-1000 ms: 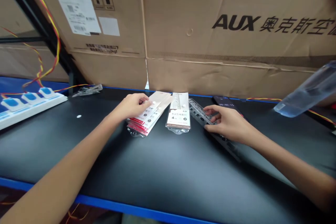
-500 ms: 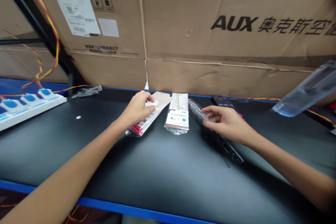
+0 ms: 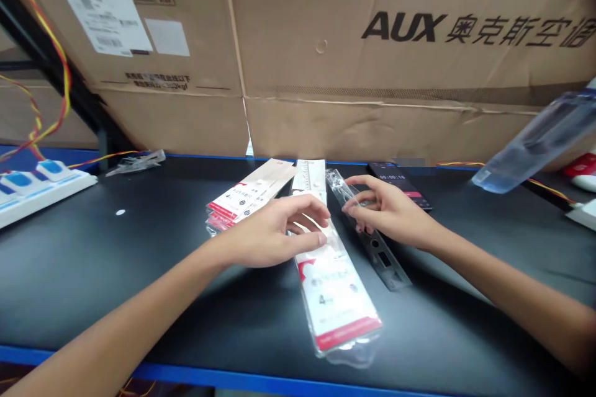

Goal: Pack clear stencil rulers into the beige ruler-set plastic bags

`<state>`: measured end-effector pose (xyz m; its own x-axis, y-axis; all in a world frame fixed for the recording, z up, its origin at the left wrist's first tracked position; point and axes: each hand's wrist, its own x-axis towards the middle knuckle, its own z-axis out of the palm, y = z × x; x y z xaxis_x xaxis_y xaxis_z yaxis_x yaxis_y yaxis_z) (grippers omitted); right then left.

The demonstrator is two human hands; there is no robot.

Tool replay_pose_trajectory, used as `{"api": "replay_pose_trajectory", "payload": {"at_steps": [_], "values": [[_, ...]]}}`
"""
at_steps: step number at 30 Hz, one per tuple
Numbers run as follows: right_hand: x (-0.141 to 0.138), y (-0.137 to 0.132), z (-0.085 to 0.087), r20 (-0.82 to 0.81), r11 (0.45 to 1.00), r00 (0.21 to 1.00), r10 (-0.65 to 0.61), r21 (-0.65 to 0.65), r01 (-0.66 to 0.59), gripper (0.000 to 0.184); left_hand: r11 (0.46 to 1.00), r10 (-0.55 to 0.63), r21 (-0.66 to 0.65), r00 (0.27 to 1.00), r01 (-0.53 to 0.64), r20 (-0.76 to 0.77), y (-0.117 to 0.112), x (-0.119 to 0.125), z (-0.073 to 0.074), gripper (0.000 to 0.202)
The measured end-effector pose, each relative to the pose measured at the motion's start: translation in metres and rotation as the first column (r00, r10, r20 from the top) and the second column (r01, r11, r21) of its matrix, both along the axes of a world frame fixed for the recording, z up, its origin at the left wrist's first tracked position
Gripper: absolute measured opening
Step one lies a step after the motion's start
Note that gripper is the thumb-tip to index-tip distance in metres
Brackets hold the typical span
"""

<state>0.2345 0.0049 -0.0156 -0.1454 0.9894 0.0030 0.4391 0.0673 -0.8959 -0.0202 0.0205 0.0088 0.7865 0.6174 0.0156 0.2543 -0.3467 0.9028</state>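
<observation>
A: Where does the sealed packet (image 3: 338, 301) lie?
B: On the tabletop (image 3: 93, 279), below the open left hand (image 3: 274, 236).
A: Right hand (image 3: 391, 214)?
B: Pinching a clear plastic strip (image 3: 377, 245) right of the packet; beyond the strip, a phone (image 3: 398, 183). Left of the packet, more packets (image 3: 239, 201).

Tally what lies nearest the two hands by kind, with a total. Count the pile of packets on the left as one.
Packet pile: 1
Single sealed packets, the back packet and the long red-edged packet: 2
Perforated plastic strip: 1
Phone: 1
Total: 5
</observation>
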Motion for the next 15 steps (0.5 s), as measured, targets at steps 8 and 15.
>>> {"api": "replay_pose_trajectory", "payload": {"at_steps": [8,15], "values": [[-0.002,-0.004,0.001,0.11,0.995,0.991,0.07,0.067,-0.078,0.026,0.844,0.031,0.525,0.967,0.11,-0.251,0.001,0.004,-0.024,0.028],[-0.014,-0.019,0.009,0.419,0.947,0.887,0.191,0.159,-0.279,0.037,0.809,0.022,0.555,0.933,0.195,-0.36,-0.006,0.005,-0.021,0.032]]}}
